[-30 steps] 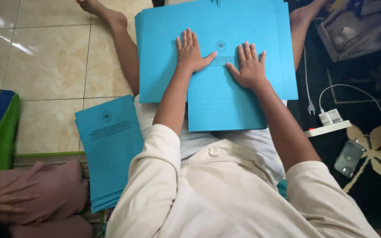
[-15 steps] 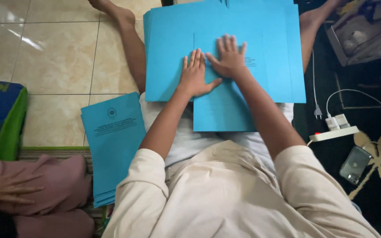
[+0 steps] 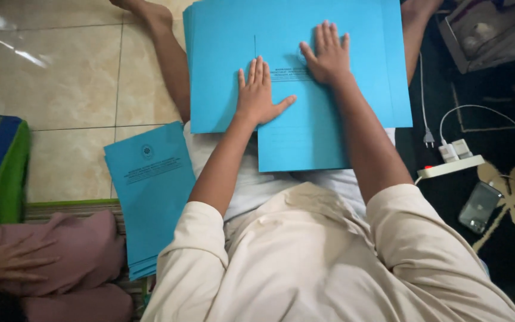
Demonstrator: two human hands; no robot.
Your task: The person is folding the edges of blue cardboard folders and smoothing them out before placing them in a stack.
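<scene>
A: While the person sits on the tiled floor (image 3: 61, 65) with legs out, the stack of blue sheets (image 3: 293, 59) lies across the lap — no worktop, so the thighs carry it.

B: Hands?

A: Left hand (image 3: 259, 95) flat, fingers together, thumb spread, palm down on the top blue sheet (image 3: 305, 140). Right hand (image 3: 328, 56) flat too, farther up the same sheet. Neither grip is closed on anything — both are open, pressing, which looks meant to keep the sheet from sliding on the stack.

B: Top sheet's position?

A: Offset toward the body, its lower edge hanging past the stack over the white shirt.

B: Surroundings?

A: Second pile of blue covers (image 3: 150, 197) on the floor by the left hip (printed face up). Power strip (image 3: 450, 167) and phone (image 3: 478, 207) on the dark rug to the right. Another person's hand (image 3: 7, 262) rests on pink cloth (image 3: 78, 250), well apart.
</scene>
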